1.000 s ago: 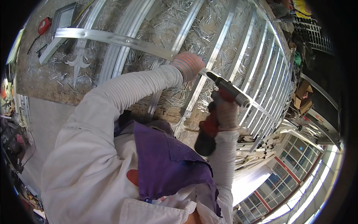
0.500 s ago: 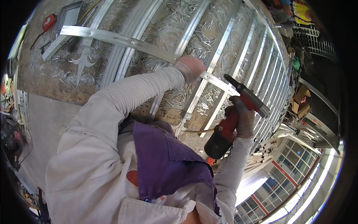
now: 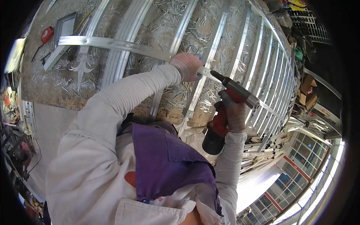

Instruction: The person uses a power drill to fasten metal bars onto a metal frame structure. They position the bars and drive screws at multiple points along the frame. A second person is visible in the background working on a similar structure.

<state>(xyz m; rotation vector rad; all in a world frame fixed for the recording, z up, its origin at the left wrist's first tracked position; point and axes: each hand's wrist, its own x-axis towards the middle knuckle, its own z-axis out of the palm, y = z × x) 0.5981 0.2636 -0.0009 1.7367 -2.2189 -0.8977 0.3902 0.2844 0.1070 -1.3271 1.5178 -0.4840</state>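
My left hand (image 3: 187, 66), in a striped glove with dark fingertips, is closed over a long silver metal crossbar (image 3: 105, 43) where it meets an upright bar (image 3: 200, 86). Its fingertips are partly hidden, so whatever they pinch cannot be made out. In my right hand (image 3: 236, 114), also gloved, is a red and black cordless rivet gun (image 3: 216, 125). My fingers wrap round its handle. The black nose of the gun points left, just right of my left hand, over the crossbar; whether they touch cannot be told. Below lies a spear-shaped finial (image 3: 184, 125) at a bar's end.
Several parallel metal bars run across the worktable (image 3: 56, 84), with loose rivets or pins (image 3: 180, 99) scattered between them. At the far left are a red tape measure (image 3: 47, 34), a grey frame (image 3: 66, 27) and another finial (image 3: 81, 69). A cardboard box (image 3: 307, 90) stands at right.
The rivet gun in my right hand has moved left, its nose now closer to my left hand. My left hand stays at the same crossing of bars. The whole view has shifted slightly.
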